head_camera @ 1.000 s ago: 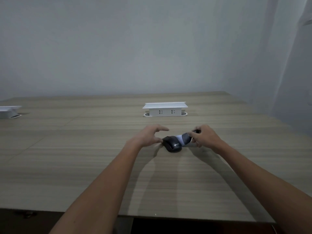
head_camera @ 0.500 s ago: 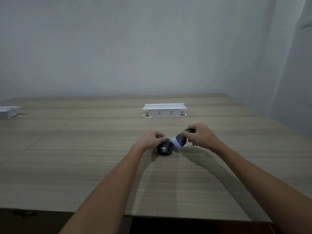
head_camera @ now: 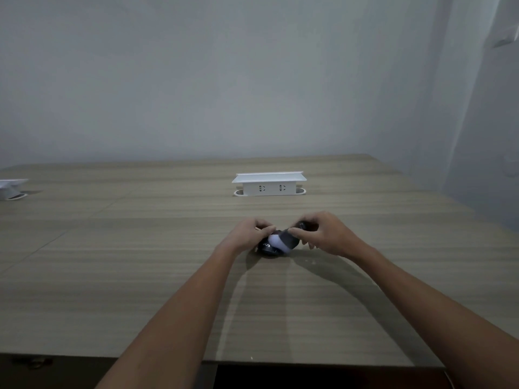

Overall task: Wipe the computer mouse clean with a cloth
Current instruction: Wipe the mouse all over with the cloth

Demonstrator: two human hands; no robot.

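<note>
A black computer mouse (head_camera: 268, 249) with a pale logo sits on the wooden table (head_camera: 140, 262) in the middle of the view. My left hand (head_camera: 248, 235) grips its left side and holds it in place. My right hand (head_camera: 323, 234) pinches a small grey and white cloth (head_camera: 282, 240), which lies over the top and right of the mouse. Much of the mouse is hidden under the cloth and my fingers.
A white raised socket box (head_camera: 269, 184) stands on the table behind my hands. Another white box (head_camera: 11, 188) is at the far left edge. Grey walls close the back and the right side. The table's front edge runs near me.
My left hand went from hovering open beside the mouse to gripping it. My right hand brought the cloth leftward onto the top of the mouse.
</note>
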